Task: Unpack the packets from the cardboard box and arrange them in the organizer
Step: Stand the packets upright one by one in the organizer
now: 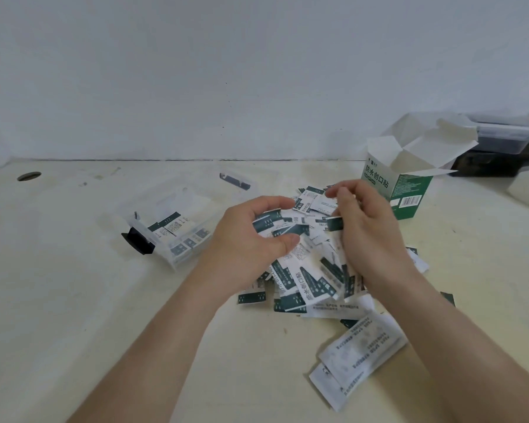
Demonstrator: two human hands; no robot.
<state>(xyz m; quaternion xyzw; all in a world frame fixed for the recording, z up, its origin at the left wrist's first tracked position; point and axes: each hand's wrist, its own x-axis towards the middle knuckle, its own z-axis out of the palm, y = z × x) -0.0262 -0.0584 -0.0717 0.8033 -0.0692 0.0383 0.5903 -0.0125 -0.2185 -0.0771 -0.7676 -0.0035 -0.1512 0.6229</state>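
The left hand (251, 239) is curled round a loose bunch of small white and dark green paper packets (300, 279), thumb below and fingers arched over the top. The right hand (370, 233), just beside it, has bent fingers and pinches the dark green end of 1 packet between thumb and fingertips. Whether more packets lie in its palm is hidden by the hand itself.

Both hands hover over the heap of the same packets, which is spread across the middle of the pale cream surface (74, 300); the forearms cover part of it. A folded white printed paper leaflet (358, 355) lies at the heap's near edge.

To the left of the heap sits the clear plastic organizer (193, 206). Its walls are hard to trace against the surface, and a black latch (138, 241) marks its near end. A few packets lie stacked inside it.

Toward the far right edge, the green and white cardboard box (409, 190) stands upright with its top flaps open. Its inside cannot be seen, and the right hand hides its lower left corner.

Behind it in the far right corner, a clear lidded plastic tub (507, 132) with dark contents is partly cut off by the frame.
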